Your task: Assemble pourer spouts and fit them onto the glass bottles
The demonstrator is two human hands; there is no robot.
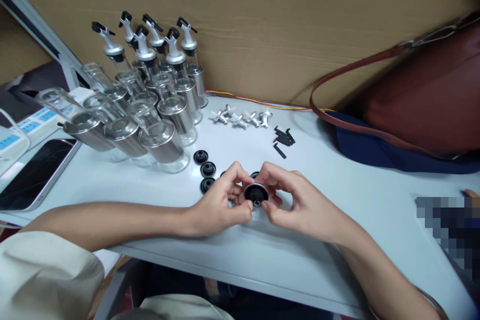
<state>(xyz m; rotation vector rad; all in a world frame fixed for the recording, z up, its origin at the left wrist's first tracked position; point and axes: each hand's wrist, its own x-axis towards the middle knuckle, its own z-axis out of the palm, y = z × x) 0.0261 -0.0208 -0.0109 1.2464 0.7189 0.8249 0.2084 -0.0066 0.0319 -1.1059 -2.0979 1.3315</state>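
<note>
So the left hand (221,205) and right hand (296,197) share a pretty snug grip on one black stopper (256,194) with a silver rim, pinched between thumbs and fingers over the near part of the bench (232,256). Black caps (207,169) sit left of it, silver spouts (239,120) and black levers (284,138) farther out, glass bottles (162,137) crowding the far left.

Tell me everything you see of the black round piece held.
The black round piece looks like plastic: a wide disc with a silvery rim and a narrower, stepped plug ending in a small ring. It tilts, plug toward the camera, over the table, pinched between left grip and right grip. Its back is hidden.
</note>
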